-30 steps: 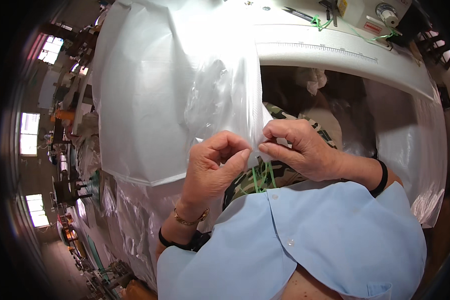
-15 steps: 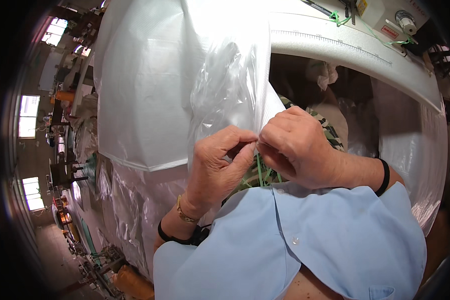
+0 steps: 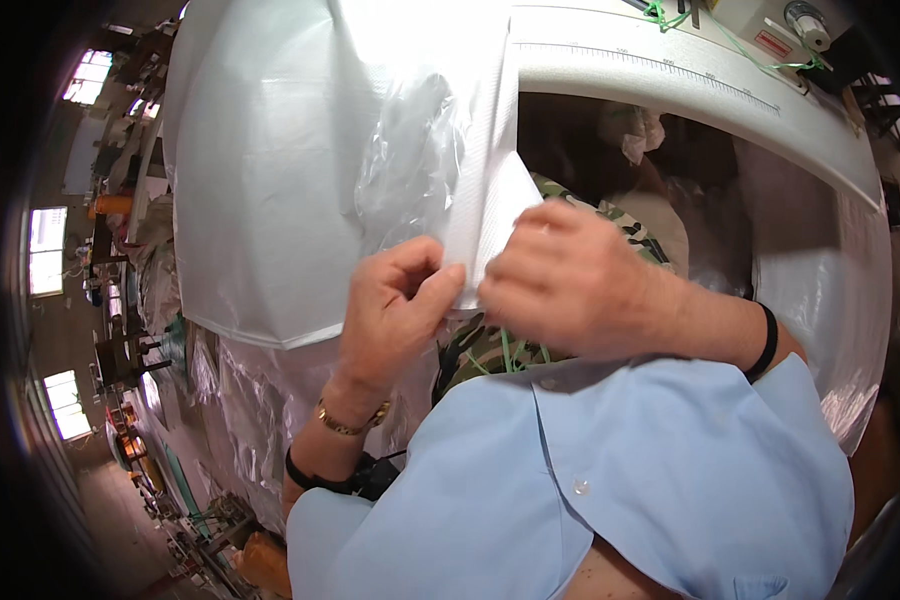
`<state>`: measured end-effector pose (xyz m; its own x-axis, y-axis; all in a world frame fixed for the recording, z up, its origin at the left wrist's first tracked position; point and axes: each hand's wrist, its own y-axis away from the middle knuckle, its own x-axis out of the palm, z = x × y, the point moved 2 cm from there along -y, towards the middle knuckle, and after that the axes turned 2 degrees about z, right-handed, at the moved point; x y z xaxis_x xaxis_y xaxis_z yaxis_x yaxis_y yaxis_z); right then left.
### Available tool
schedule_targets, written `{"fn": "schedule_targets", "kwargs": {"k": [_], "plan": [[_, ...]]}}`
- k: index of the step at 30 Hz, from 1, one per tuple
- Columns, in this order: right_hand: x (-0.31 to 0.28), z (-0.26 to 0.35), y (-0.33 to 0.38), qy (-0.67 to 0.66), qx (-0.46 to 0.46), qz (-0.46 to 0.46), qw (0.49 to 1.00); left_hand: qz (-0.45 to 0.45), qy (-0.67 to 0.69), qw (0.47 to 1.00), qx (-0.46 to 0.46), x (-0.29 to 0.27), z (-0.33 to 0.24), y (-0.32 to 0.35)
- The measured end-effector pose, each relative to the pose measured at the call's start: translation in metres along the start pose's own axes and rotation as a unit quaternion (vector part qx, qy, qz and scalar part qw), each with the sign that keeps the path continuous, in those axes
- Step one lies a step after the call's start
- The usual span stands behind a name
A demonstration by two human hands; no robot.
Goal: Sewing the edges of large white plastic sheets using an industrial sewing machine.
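Observation:
A white woven plastic sack (image 3: pixel 260 210) lies spread over the worktop and hangs down on my side. Over its right part lies a crinkled clear plastic liner (image 3: pixel 410 165), beside a ribbed folded edge. My left hand (image 3: pixel 385 310) is closed, thumb and forefinger pinching the lower corner of that edge. Close on its right, my right hand (image 3: pixel 570 280) has its fingers curled against the same edge; it is slightly blurred, and its fingertips are partly hidden.
A white curved table edge with a ruler scale (image 3: pixel 650 62) runs to the right, below a machine with a round knob (image 3: pixel 808 22). Green strings (image 3: pixel 660 14) hang on it. Clear plastic sheeting (image 3: pixel 810 330) drapes at the right. Machines and windows stand far left.
Both hands have shifted left and moved slightly apart along the sack's edge. The folded woven edge now shows wider and flatter between them.

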<state>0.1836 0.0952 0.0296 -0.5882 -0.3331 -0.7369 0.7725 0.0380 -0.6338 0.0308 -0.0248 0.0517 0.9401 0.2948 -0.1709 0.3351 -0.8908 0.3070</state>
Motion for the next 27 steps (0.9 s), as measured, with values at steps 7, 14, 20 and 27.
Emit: {"fn": "schedule_targets", "kwargs": {"k": [7,14,20,27], "plan": [[0.085,-0.099,0.036,-0.180,0.394,-0.178,0.884,-0.112,-0.383,0.864,0.308,-0.029,-0.051,0.013],[0.205,-0.108,-0.109,-0.592,0.102,0.060,0.797,0.110,-0.388,0.866,0.295,-0.010,-0.078,0.003],[0.224,-0.101,-0.097,-0.503,0.133,0.132,0.844,0.161,-0.437,0.829,0.309,-0.012,-0.020,-0.012],[0.166,-0.122,0.007,-0.313,0.112,0.176,0.926,0.121,-0.473,0.806,0.334,0.005,0.051,-0.026]]}}
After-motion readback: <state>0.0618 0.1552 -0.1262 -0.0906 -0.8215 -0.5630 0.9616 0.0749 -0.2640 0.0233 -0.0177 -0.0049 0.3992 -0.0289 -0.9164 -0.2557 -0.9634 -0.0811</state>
